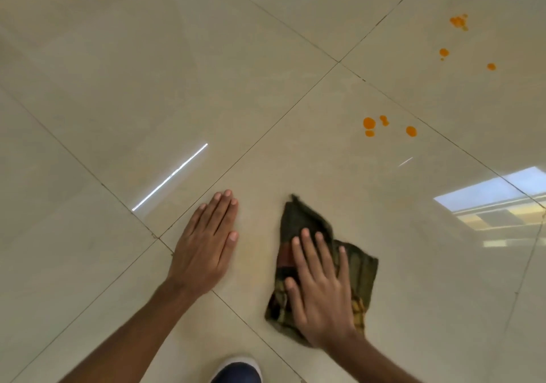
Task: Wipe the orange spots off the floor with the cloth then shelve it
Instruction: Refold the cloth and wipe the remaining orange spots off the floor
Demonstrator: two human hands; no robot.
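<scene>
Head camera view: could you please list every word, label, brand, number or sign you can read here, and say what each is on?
None: no readable text anywhere in this view.
The cloth under the right hand shows only a plaid pattern.
The floor tiles, orange spots and shoe carry no lettering.

shoe toe (237,369): bottom edge | window reflection (490,189): right

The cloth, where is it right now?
In the head view the cloth lies flat on the floor, low and right of centre, under the right hand, with the left hand beside it.
</scene>
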